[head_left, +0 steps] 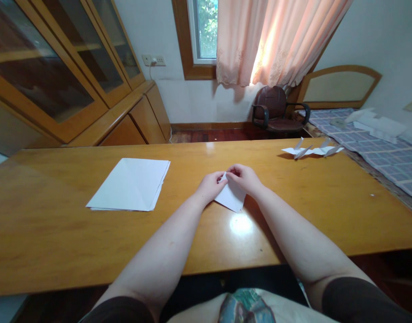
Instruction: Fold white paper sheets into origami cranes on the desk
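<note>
Bare arms [159, 255] reach out; left hand [211, 186] and right hand [243, 177] pinch folded white paper [232, 198]. Flat white sheets [128, 185] lie at nine o'clock, folded white paper birds [312, 150] at two o'clock.

Look at that table [47, 220], glowing honey-orange! On it, a plain white folded paper [233, 197], and left of that, a crisp white paper stack [128, 185]. Toward the far right edge, a white origami figure [312, 151]! Beyond the table, peach curtains [260, 45] show tone-on-tone floral embroidery, a maroon-brown chair [269, 107] gleams, and a bedcover [387, 172] runs in blue-grey checks!
</note>
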`<state>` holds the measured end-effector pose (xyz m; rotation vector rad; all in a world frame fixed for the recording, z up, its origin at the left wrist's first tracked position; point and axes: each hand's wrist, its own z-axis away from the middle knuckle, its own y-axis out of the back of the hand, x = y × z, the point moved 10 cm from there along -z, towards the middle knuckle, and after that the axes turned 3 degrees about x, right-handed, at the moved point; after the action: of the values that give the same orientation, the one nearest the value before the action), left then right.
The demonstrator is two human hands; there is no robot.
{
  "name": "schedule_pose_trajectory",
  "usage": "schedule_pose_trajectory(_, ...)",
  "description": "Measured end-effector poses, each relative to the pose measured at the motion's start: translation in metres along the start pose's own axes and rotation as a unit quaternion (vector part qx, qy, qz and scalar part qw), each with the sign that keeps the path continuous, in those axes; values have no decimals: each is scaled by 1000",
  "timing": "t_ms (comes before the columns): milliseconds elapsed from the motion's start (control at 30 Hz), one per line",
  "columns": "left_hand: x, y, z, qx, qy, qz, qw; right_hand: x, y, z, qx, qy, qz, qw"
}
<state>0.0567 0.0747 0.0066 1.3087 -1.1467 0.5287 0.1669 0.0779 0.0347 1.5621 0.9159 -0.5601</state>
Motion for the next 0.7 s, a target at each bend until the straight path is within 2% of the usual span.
schedule_pose_trajectory(267, 9, 3, 2, 3, -16, -26, 1000, -11, 7, 2, 28, 34, 40, 998)
schedule_pose_trajectory(467, 26, 7, 6, 14, -63, -70, 995, -25, 11, 7, 52, 66, 84, 993)
schedule_pose_trajectory(700, 35, 7, 10, 25, -101, -148, 984, -36, 13, 11, 68, 102, 92, 988)
